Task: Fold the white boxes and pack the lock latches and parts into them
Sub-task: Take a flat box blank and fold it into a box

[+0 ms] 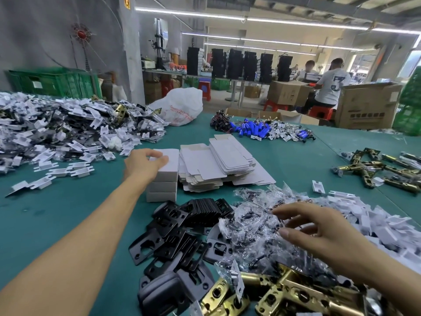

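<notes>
A stack of three folded white boxes (pixel 164 179) stands mid-table. My left hand (pixel 142 163) rests on the top box, fingers curled over its near corner. Flat unfolded white box blanks (pixel 214 163) lie in a pile just right of the stack. My right hand (pixel 319 229) hovers with fingers spread over a heap of small clear bags of parts (pixel 257 224), holding nothing. Black strike plates (pixel 173 233) lie in front of the boxes. Brass lock latches (pixel 284 293) are piled at the near edge.
A big heap of white plastic parts and bagged pieces (pixel 68 126) covers the left of the green table (pixel 57 201). More brass latches (pixel 376 169) lie at right, blue batteries (pixel 252 128) at the back, white plastic pieces (pixel 376 215) near right. People sit among cardboard boxes beyond.
</notes>
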Demonstrator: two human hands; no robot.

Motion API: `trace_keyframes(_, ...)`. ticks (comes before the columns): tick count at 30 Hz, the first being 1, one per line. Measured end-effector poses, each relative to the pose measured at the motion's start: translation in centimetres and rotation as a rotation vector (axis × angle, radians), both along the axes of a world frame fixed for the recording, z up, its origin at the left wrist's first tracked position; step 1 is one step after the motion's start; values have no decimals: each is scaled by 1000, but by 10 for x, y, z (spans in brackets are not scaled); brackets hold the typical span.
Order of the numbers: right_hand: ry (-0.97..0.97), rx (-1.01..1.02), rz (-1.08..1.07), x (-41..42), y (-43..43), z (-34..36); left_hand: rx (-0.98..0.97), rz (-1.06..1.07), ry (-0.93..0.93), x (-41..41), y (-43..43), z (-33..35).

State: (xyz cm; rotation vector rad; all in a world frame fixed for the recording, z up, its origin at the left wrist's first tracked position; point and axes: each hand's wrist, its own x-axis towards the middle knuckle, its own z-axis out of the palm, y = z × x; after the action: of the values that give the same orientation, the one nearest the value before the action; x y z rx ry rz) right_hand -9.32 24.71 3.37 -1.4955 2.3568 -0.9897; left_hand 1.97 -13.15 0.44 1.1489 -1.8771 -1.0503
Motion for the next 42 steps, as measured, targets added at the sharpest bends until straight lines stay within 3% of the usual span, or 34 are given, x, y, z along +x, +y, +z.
trace_keyframes(5,-12,-14,-5,0,4,3,14,13,7,-1,6,3)
trace_keyframes(7,-11,-3,-12,-1,6,3,-83,61,-65,0,16,7)
trace_keyframes(10,-8,12,-21,-2,6,1,-633,147,-82,-5,47,12)
trace_keyframes(12,-10,19,-23,-3,6,-1,-940,-14,-18,-15,72,16)
trace_keyframes(13,-11,20,-23,-4,6,-2,-997,-139,-56,-23,83,16)
trace_keyframes(15,-17,12,-26,-6,7,-3,-929,-338,-298,-44,99,12)
trace_keyframes(17,-22,4,-30,-7,9,-5,-815,-402,-548,-62,104,5)
trace_keyframes(21,-35,8,-37,-13,17,-7,-701,-362,-690,-77,94,-13)
trace_keyframes(32,-87,26,-37,-16,18,-5,-752,-338,-659,-80,86,-15)
trace_keyframes(38,-101,50,-48,-11,21,3,-1088,-222,-718,-55,100,-15)
trace_keyframes(42,-108,41,-93,-4,15,9,-1334,-128,-511,-27,118,-2)
